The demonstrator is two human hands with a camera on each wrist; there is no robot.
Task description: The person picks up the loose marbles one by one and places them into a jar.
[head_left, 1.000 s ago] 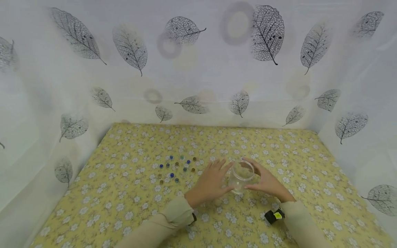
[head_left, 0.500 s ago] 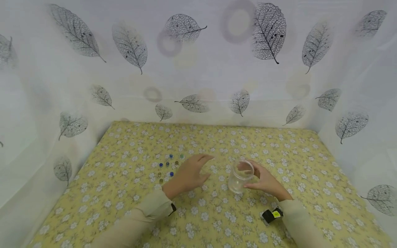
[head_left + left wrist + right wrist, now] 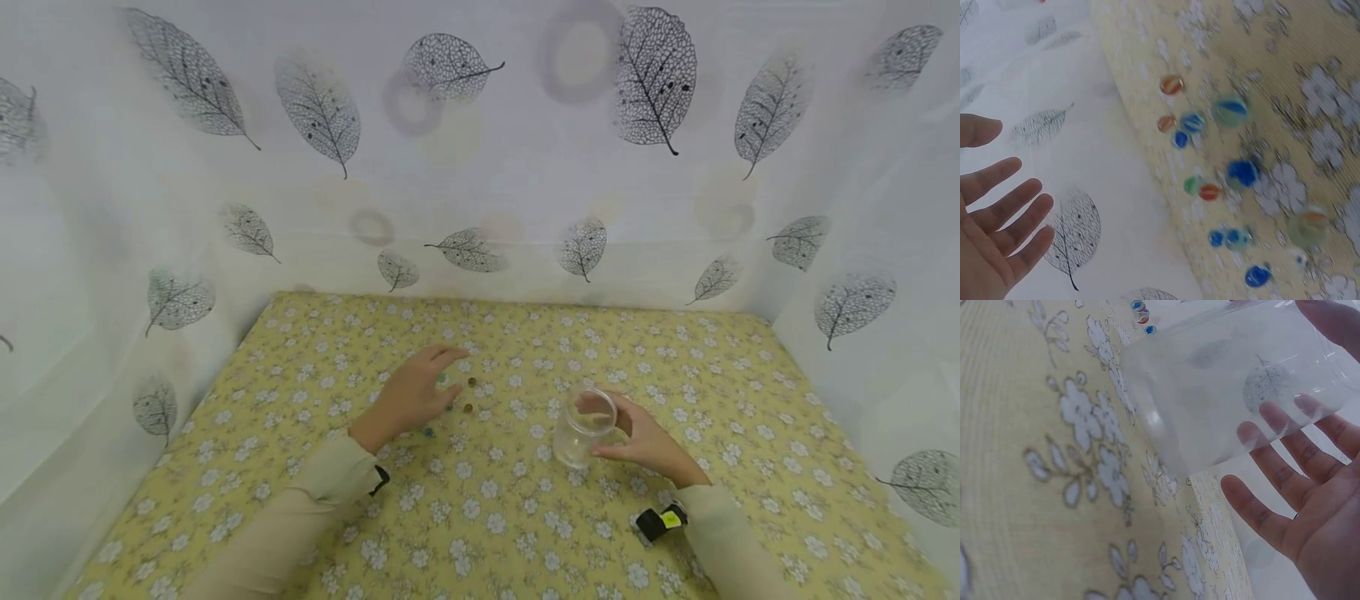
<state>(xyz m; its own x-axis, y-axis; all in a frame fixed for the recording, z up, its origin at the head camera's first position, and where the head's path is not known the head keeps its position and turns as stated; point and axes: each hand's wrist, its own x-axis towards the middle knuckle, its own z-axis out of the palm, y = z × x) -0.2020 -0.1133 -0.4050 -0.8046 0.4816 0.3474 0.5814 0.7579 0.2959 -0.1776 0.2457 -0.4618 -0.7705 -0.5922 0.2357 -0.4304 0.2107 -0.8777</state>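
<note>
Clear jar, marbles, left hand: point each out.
clear jar (image 3: 583, 429), head view, on its side wall.
marbles (image 3: 1242, 173), left wrist view, on a blue one.
left hand (image 3: 411, 395), head view, on its back.

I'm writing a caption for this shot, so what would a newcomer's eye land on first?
First the clear plastic jar standing right of centre on the yellow flowered cloth, with the right hand cupped round its far side. Next the left hand, fingers spread, over a scatter of small coloured marbles left of the jar. Behind hangs a white curtain with leaf prints.
</note>
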